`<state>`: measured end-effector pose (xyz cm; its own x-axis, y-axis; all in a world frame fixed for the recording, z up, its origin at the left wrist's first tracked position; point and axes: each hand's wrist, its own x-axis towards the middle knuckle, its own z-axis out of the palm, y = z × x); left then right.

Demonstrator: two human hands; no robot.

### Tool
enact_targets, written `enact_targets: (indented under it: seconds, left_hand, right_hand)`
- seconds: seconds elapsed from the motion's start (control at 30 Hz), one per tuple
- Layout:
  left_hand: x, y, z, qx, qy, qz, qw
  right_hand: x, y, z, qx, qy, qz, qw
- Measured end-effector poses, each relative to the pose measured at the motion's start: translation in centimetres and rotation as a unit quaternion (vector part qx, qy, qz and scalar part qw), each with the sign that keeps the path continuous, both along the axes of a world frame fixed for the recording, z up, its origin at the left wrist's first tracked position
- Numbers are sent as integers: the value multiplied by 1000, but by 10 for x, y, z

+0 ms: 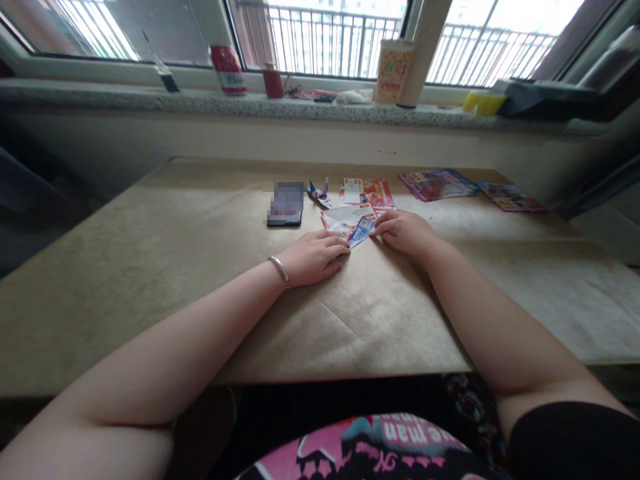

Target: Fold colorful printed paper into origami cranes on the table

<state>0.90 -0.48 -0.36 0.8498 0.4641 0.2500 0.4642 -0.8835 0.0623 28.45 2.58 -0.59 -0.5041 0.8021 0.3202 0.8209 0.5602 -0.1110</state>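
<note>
A colourful printed sheet of paper [343, 215] lies on the table in front of me, with a folded corner [362, 230] showing its blue side. My left hand [315, 259], wearing a silver bangle, rests flat with its fingers over the sheet's lower left edge. At the fold's right edge, my right hand [404, 231] has its thumb and forefinger pinched on the paper. Just behind the sheet are a small folded paper piece [320, 195], dark blue and white, and another red printed sheet [377, 191]. Parts of the sheet's edges are hidden under my fingers.
Left of the sheet lies a dark phone [287, 205]. More printed papers [460, 182] and a further printed piece [515, 198] lie at the back right of the table [150, 267]. A red can [229, 70] and a patterned cup [393, 72] stand on the windowsill.
</note>
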Motion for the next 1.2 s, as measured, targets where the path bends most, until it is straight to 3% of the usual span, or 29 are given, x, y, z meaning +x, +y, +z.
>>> enact_targets:
  seconds: [0.27, 0.47, 0.67, 0.87, 1.07, 1.2]
  left_hand:
    - [-1, 2, -3, 6, -17, -11, 1000]
    - [-2, 2, -5, 3, -29, -9, 1000]
    - [-4, 2, -5, -2, -60, -20, 998]
    - [-4, 1, -1, 5, -58, 15, 998]
    - [-2, 2, 0, -12, -53, 28, 998]
    - [-2, 5, -2, -49, -75, 16, 996]
  right_hand:
    - [13, 3, 4, -5, -25, -132, 991]
    - [14, 2, 1, 10, -30, -147, 989]
    - [5, -6, 3, 49, -55, -114, 991]
    - [-10, -14, 8, 102, -25, -85, 991]
    - [-17, -13, 4, 106, -30, 34, 993]
    - [-22, -9, 2, 121, -68, 67, 988]
